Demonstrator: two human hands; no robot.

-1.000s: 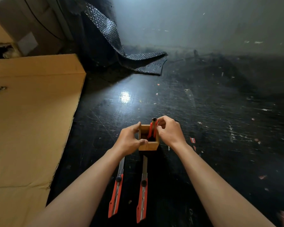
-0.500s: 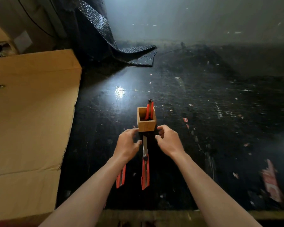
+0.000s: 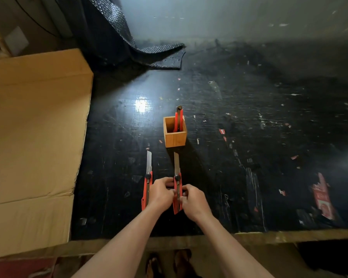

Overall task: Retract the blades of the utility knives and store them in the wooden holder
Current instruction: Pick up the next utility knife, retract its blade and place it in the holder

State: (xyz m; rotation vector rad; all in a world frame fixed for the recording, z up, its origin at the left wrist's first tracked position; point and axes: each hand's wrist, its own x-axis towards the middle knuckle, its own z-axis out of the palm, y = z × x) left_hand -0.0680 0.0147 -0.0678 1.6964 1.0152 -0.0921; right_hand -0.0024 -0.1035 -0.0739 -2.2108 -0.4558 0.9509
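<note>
Both hands [image 3: 178, 195] now off the wooden holder [image 3: 174, 135], pinching the right utility knife [image 3: 177, 182].

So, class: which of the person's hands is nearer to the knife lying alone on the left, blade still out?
Left. The left hand lies right beside that knife, just to its right. The right hand sits farther right, beyond the second knife that both hands grip.
</note>
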